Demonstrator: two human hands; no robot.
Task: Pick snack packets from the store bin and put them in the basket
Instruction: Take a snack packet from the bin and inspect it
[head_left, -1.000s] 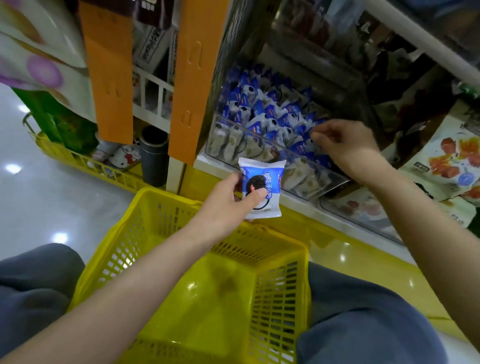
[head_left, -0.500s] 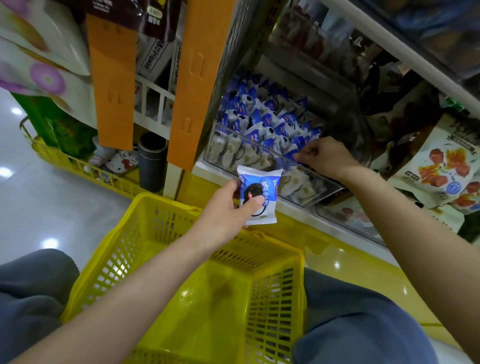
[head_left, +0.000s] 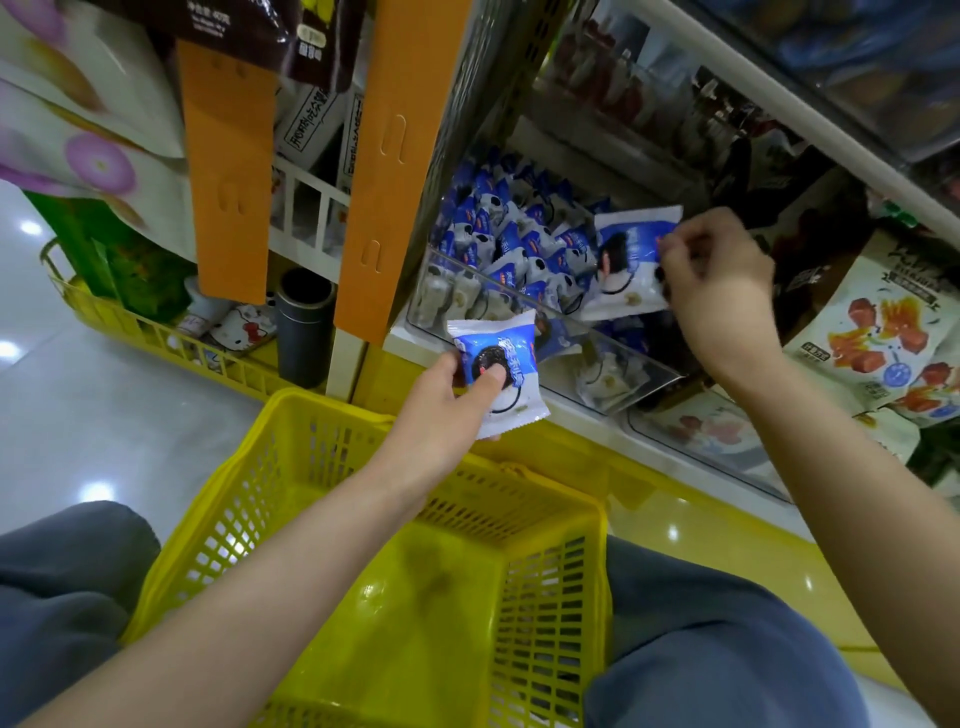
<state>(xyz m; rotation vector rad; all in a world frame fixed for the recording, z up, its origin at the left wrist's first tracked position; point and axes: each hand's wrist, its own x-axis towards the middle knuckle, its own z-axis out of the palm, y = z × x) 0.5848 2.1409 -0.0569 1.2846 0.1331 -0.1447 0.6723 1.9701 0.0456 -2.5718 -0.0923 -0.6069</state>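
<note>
A clear plastic store bin (head_left: 618, 347) on the low shelf holds several blue-and-white snack packets (head_left: 511, 236). My left hand (head_left: 444, 410) grips one such packet (head_left: 501, 371) by its lower left, just above the far rim of the yellow basket (head_left: 550, 587). My right hand (head_left: 719, 291) pinches a second packet (head_left: 626, 262) by its right edge, lifted above the bin's pile. The basket sits between my knees, and no packet shows inside it.
Orange shelf strips (head_left: 387, 171) hang left of the bin. A second clear bin (head_left: 691, 436) with orange-printed bags (head_left: 878, 332) lies to the right. A yellow wire rack (head_left: 171, 338) with a dark tumbler (head_left: 304, 332) stands at left on the glossy floor.
My right hand, which was reaching into the bin's pile, now holds a packet lifted clear of it. My left hand still holds its packet in about the same place.
</note>
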